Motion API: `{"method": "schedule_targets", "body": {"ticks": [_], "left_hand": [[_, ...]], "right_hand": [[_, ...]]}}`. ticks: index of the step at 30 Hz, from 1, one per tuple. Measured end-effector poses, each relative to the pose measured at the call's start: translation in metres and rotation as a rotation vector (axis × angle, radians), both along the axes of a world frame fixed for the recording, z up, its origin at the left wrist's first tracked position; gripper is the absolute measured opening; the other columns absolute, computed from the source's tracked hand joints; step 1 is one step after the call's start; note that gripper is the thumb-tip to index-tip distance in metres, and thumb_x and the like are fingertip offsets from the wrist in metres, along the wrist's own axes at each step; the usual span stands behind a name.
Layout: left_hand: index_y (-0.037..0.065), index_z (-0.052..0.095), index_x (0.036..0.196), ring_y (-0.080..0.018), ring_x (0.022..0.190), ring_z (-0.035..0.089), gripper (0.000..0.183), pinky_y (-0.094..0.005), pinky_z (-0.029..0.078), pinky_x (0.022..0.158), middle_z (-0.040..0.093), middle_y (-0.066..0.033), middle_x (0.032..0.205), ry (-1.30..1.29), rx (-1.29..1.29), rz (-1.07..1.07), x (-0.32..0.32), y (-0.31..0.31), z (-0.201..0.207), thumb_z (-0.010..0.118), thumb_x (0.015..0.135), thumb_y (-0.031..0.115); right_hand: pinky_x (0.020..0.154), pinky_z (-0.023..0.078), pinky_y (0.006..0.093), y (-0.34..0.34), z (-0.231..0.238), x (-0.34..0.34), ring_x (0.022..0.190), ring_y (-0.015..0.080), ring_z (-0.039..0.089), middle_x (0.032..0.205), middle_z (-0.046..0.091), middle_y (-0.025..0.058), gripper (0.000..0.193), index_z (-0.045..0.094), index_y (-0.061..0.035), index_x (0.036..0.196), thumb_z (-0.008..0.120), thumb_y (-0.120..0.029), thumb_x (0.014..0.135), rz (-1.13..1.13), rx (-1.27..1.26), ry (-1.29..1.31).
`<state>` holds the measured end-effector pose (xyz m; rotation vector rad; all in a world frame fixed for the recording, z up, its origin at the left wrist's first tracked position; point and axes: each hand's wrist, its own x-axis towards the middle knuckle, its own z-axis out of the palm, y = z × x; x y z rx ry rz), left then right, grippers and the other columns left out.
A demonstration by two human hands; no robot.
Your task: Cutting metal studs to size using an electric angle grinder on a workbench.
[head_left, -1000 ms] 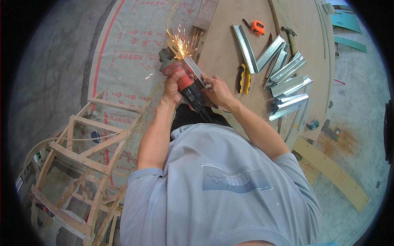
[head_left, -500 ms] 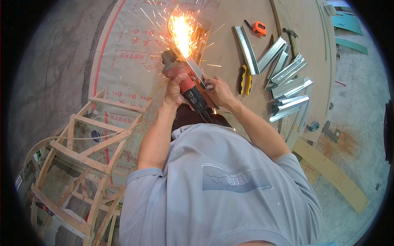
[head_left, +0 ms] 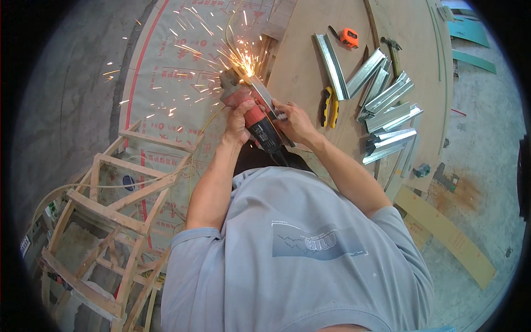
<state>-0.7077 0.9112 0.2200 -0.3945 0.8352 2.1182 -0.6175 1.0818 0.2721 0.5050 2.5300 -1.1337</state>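
My left hand (head_left: 238,123) is wrapped round the red and black body of an angle grinder (head_left: 262,131), whose head points up and away from me. Orange sparks (head_left: 247,62) spray from where its disc meets a silvery metal channel (head_left: 262,94); the glare hides the disc itself. My right hand (head_left: 295,120) grips the near part of that channel, just right of the grinder, with the fingers closed over its edge.
Several cut metal channels (head_left: 390,97) lie on the board to the right, by yellow-and-black pliers (head_left: 329,108), an orange tape measure (head_left: 349,37) and a hammer (head_left: 393,52). A wooden frame (head_left: 130,171) stands at left. Printed sheeting (head_left: 182,33) covers the floor ahead.
The bright spark burst has shrunk and dimmed, with sparks now scattering farther left. Both hands keep their grip in nearly the same place.
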Motion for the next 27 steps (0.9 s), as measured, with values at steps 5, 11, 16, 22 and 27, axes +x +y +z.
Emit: {"method": "schedule_targets", "body": {"ticks": [5, 11, 16, 22, 27], "left_hand": [[0.003, 0.061, 0.108, -0.0224, 0.081, 0.071, 0.035, -0.0378, 0.06, 0.079, 0.07, -0.0113, 0.09, 0.025, 0.017, 0.0, 0.001, -0.001, 0.01, 0.077, 0.08, 0.016], [0.009, 0.056, 0.115, -0.0264, 0.092, 0.068, 0.04, -0.0413, 0.06, 0.08, 0.063, -0.0114, 0.117, 0.034, 0.092, 0.069, -0.006, -0.014, 0.039, 0.077, 0.082, 0.015], [0.012, 0.051, 0.122, -0.027, 0.09, 0.068, 0.05, -0.0418, 0.06, 0.08, 0.062, -0.0129, 0.12, 0.052, 0.058, 0.084, -0.025, -0.05, 0.029, 0.078, 0.08, 0.015], [0.015, 0.051, 0.123, -0.0262, 0.087, 0.067, 0.053, -0.0425, 0.059, 0.079, 0.063, -0.0123, 0.116, -0.011, 0.031, 0.123, -0.018, -0.052, 0.017, 0.079, 0.079, 0.015], [0.008, 0.057, 0.108, -0.0261, 0.089, 0.067, 0.038, -0.0431, 0.059, 0.082, 0.067, -0.014, 0.111, -0.12, 0.03, 0.062, -0.014, -0.031, 0.009, 0.078, 0.079, 0.022]], "right_hand": [[0.095, 0.049, 0.0462, 0.001, 0.002, -0.001, 0.107, 0.0397, 0.061, 0.112, 0.063, 0.0205, 0.036, 0.069, -0.0102, 0.115, 0.072, -0.014, 0.079, 0.028, -0.003, 0.002], [0.079, 0.055, 0.0457, 0.005, 0.034, -0.009, 0.092, 0.0405, 0.066, 0.1, 0.068, 0.0227, 0.05, 0.055, -0.0098, 0.136, 0.063, -0.014, 0.087, 0.341, 0.178, 0.076], [0.073, 0.053, 0.049, 0.055, 0.07, -0.027, 0.083, 0.0388, 0.068, 0.087, 0.069, 0.0215, 0.036, 0.058, -0.0072, 0.126, 0.059, -0.012, 0.091, 0.518, 0.437, -0.024], [0.071, 0.05, 0.0472, 0.06, 0.085, -0.045, 0.086, 0.0347, 0.069, 0.087, 0.068, 0.0206, 0.024, 0.07, -0.0093, 0.104, 0.067, -0.027, 0.088, 0.477, 0.693, 0.184], [0.074, 0.049, 0.0445, 0.041, 0.028, -0.041, 0.086, 0.0374, 0.065, 0.091, 0.066, 0.0227, 0.025, 0.065, -0.0067, 0.108, 0.064, -0.028, 0.094, 0.138, 0.131, 0.073]]}}
